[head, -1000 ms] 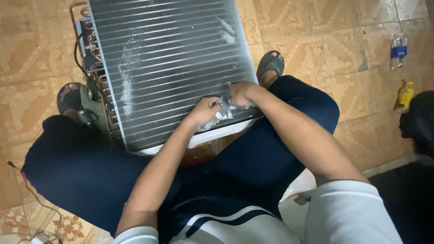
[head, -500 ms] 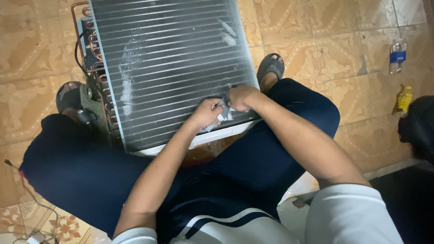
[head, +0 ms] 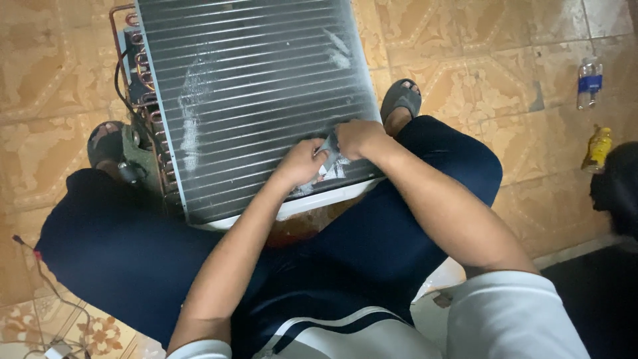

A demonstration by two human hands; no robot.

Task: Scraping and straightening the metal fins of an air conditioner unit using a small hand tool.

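At frame centre, the finned grey metal coil panel [head: 252, 100] is propped between the knees. The left hand [head: 300, 165] and right hand [head: 355, 137] have been drawn closer — both closed on a small grey scrap [head: 330, 145] at its lower edge.

Seated person, viewed from above: white short sleeves [head: 512, 312], bare forearms, dark navy trousers [head: 133, 259], a navy top with white stripes [head: 319, 326], grey open-toed sandals [head: 401, 98]. Left hand [head: 300, 163] and right hand [head: 357, 137] ungloved.
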